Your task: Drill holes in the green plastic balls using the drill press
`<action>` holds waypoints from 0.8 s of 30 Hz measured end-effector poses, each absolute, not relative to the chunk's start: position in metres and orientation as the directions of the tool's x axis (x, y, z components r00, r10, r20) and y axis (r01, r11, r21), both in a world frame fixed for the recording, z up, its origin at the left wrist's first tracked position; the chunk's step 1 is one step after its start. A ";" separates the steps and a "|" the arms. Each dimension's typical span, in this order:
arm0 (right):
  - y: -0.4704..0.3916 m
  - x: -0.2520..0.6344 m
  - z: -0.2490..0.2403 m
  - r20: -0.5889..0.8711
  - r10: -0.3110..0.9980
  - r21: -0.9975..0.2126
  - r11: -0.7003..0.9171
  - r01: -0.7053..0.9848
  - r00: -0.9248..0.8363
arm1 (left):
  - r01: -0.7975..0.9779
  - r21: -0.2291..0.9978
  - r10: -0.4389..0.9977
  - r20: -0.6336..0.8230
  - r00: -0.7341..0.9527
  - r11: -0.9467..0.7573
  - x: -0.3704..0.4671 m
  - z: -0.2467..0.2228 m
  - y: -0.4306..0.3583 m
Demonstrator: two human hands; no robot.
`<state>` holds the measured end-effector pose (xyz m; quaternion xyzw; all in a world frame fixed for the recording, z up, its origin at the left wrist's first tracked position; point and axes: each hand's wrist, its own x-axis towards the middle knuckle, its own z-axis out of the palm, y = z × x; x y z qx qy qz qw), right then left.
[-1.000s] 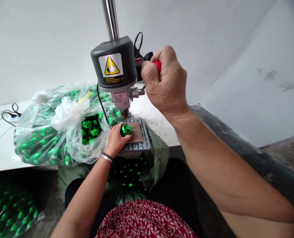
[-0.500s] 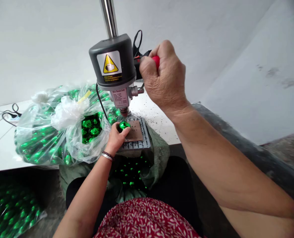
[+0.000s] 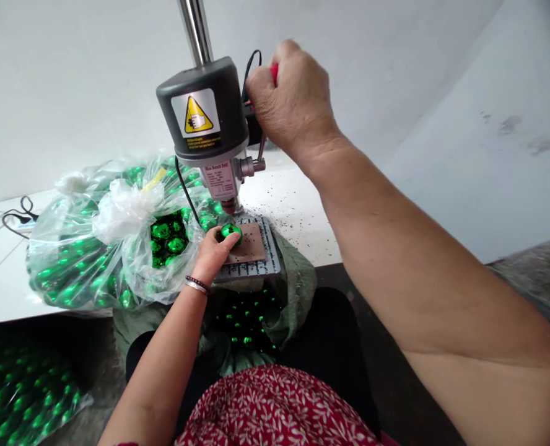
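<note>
My left hand (image 3: 213,249) grips a shiny green ball (image 3: 231,231) on the small brown board (image 3: 253,243) of the drill's base. Straight above the ball is the chuck of a mini bench drill (image 3: 202,111); I cannot tell whether the bit touches it. High on the right, my right hand (image 3: 297,102) is wrapped round the red-ended feed lever (image 3: 274,73) of the drill. Beside my left hand, a clear plastic bag (image 3: 133,217) full of green balls lies torn open, with several balls (image 3: 168,236) showing through the hole.
Dark shavings litter the white table (image 3: 298,204) around the drill base. A green sack (image 3: 298,279) hangs at the table edge, with green balls (image 3: 242,319) inside below. Another bag of green balls (image 3: 24,396) stands at lower left. A black cable (image 3: 17,218) lies at left.
My right hand and the lever have swung upward and away. My left hand still holds the green ball under the drill. The whole view has shifted slightly.
</note>
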<state>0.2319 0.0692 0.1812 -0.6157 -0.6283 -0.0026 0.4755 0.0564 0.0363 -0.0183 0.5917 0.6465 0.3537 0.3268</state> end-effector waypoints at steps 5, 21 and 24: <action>0.068 0.232 0.178 0.604 0.771 -0.583 0.255 0.772 0.202 | 0.534 0.845 0.997 0.006 -0.074 0.035 0.060 -0.016 0.035; 0.045 0.228 0.165 0.666 0.710 -0.591 0.317 0.742 0.227 | 0.639 0.769 0.998 0.049 -0.034 -0.016 0.063 -0.025 0.027; 0.029 0.230 0.148 0.750 0.627 -0.554 0.423 0.717 0.209 | 0.633 0.774 0.998 0.052 -0.030 -0.021 0.064 -0.029 0.027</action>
